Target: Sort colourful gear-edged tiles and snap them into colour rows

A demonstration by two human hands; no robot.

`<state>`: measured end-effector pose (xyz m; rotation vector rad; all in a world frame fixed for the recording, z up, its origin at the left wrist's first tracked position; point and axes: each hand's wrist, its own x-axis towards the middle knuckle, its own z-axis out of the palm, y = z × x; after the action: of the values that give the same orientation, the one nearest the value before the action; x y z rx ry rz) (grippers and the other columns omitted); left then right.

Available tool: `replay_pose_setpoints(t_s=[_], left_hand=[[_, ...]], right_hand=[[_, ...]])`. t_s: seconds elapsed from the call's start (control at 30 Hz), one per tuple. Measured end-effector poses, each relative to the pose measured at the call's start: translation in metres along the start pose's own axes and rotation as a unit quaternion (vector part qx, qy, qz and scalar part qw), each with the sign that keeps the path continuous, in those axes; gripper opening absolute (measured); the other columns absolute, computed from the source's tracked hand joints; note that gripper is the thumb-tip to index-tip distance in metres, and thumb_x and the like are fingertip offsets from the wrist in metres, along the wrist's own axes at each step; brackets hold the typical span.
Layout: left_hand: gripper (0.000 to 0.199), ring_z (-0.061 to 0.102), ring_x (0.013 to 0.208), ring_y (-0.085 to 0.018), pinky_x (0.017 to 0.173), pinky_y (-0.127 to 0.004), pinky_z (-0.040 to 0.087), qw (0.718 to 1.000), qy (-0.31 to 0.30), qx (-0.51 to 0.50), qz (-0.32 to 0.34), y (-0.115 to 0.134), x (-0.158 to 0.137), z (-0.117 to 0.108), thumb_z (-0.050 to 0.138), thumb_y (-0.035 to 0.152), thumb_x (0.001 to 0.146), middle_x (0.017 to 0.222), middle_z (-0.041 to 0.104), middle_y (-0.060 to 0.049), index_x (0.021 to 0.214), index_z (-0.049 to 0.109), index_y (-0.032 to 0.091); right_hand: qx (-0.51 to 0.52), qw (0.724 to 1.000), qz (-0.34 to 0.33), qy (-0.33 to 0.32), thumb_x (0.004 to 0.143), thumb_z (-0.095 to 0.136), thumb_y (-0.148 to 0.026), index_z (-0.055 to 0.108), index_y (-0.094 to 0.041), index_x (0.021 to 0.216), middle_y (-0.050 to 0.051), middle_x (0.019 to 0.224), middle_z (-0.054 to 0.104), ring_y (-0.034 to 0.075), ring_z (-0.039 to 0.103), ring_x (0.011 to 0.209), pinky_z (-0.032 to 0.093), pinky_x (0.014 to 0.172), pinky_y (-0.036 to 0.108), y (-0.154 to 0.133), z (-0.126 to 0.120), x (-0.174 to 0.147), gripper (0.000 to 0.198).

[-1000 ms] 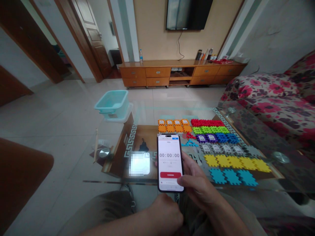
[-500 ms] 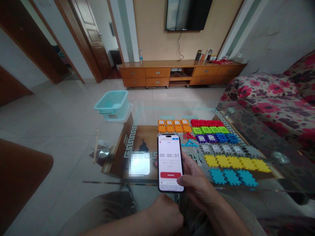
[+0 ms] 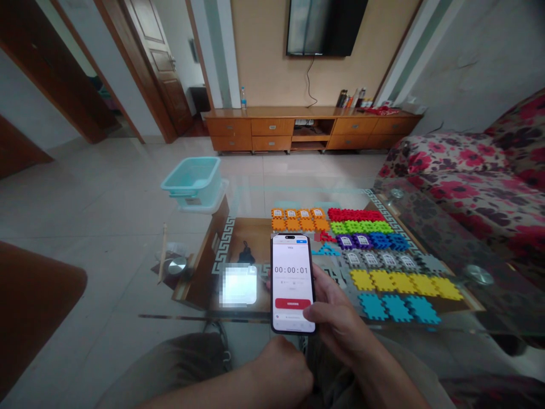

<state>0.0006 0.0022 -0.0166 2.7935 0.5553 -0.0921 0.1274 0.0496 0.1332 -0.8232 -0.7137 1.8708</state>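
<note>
Upright, a phone [image 3: 292, 282], judged rigid, smooth and slippery, is gripped by its long edges in the right hand [image 3: 336, 318]; the left hand [image 3: 286, 369] is fisted.

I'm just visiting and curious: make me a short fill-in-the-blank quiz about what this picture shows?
1. The right hand holds a ____ upright.
2. Its screen shows a timer above a wide ____ button.
3. The left hand is closed into a ____ below it.
4. The row of puzzle tiles nearest the person is ____.

Missing words: phone; red; fist; blue
</note>
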Motion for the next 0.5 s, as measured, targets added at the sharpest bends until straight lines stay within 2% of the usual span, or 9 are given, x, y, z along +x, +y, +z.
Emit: replay_pose_setpoints(t_s=[0.23,0.5], left_hand=[[0.019,0.054,0.039,-0.024,0.039,-0.039,0.043,0.997,-0.072,0.007,-0.016,0.003,0.003,-0.006,0.063,0.037,0.079,0.044,0.057,-0.006,0.067,0.073,0.027],[0.024,0.059,0.046,-0.026,0.043,-0.042,0.046,0.999,-0.036,-0.02,-0.006,0.001,-0.002,-0.01,0.059,0.039,0.085,0.052,0.063,-0.007,0.07,0.075,0.028]], right_hand=[[-0.005,1.0,0.0,0.005,0.055,0.058,-0.006,0.051,-0.025,0.135,0.01,0.126,0.068,0.031,0.065,0.114,0.057,0.086,0.044,0.001,-0.001,0.0,0.083],[-0.003,1.0,0.009,0.011,0.054,0.059,-0.006,0.051,-0.025,0.135,0.011,0.126,0.068,0.032,0.065,0.114,0.058,0.083,0.041,0.0,-0.001,0.0,0.084]])
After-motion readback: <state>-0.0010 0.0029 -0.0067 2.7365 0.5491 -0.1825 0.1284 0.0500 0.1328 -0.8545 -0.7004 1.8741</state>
